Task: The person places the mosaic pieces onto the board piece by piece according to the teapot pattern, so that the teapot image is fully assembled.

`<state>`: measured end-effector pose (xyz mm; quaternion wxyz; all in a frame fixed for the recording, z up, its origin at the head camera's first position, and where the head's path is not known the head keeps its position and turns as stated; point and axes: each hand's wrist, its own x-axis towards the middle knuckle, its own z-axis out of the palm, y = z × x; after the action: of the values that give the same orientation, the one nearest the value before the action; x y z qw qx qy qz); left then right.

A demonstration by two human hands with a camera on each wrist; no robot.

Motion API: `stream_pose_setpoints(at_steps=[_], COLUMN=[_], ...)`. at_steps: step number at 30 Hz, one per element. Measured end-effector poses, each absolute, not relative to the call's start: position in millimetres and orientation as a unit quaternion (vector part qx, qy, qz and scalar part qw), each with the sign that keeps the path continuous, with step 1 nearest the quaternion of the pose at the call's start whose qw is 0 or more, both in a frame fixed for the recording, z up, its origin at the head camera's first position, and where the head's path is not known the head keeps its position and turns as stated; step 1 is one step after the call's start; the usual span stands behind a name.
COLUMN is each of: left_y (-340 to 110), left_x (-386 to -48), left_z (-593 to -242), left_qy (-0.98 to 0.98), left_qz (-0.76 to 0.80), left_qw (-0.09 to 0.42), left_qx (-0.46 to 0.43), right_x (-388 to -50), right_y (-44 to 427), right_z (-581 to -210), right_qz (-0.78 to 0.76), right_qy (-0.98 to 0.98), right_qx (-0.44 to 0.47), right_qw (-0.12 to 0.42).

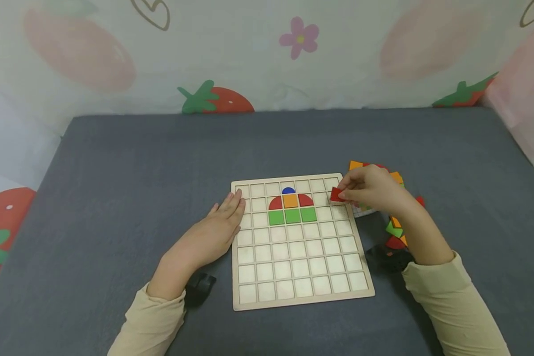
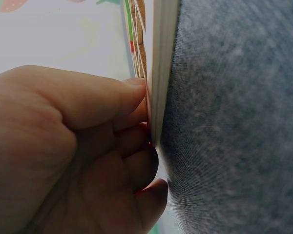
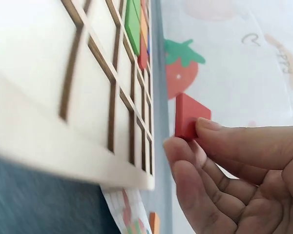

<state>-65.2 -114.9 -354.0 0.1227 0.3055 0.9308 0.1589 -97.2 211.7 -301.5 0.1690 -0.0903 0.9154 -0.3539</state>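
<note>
A pale wooden grid board [image 1: 303, 300] lies on the dark table. Near its top, several pieces are set in the cells: a blue half-round [image 1: 288, 190], an orange square [image 1: 290, 200], red quarter-rounds [image 1: 305, 200] on both sides of it, and a row of green squares [image 1: 292, 216]. My left hand [image 1: 213, 235] rests at the board's left edge, its fingers lying on the frame. Above the board's upper right corner, my right hand [image 1: 374, 190] pinches a red tile [image 3: 189, 117] between thumb and fingertips, held apart from the board.
Loose orange, red and green tiles [image 1: 395, 228] lie to the right of the board, partly hidden by the right arm. A printed sheet [image 3: 126, 209] sticks out beside the board's right edge. A curtain with strawberries [image 1: 229, 100] hangs behind the table.
</note>
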Motion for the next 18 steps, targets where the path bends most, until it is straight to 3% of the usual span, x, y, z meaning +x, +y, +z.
stream_pose_setpoints(at_steps=[10, 18], left_y=[-118, -117], left_x=[-64, -63], left_z=[-352, -352], left_qy=[0.932, 0.931], left_qz=[0.151, 0.159], left_qw=[0.118, 0.112], left_qx=[0.309, 0.308], right_x=[-95, -94], right_y=[197, 195], right_z=[-310, -312], right_qz=[-0.384, -0.372], right_qy=[0.887, 0.893], right_qx=[-0.096, -0.104], right_qw=[0.236, 0.23])
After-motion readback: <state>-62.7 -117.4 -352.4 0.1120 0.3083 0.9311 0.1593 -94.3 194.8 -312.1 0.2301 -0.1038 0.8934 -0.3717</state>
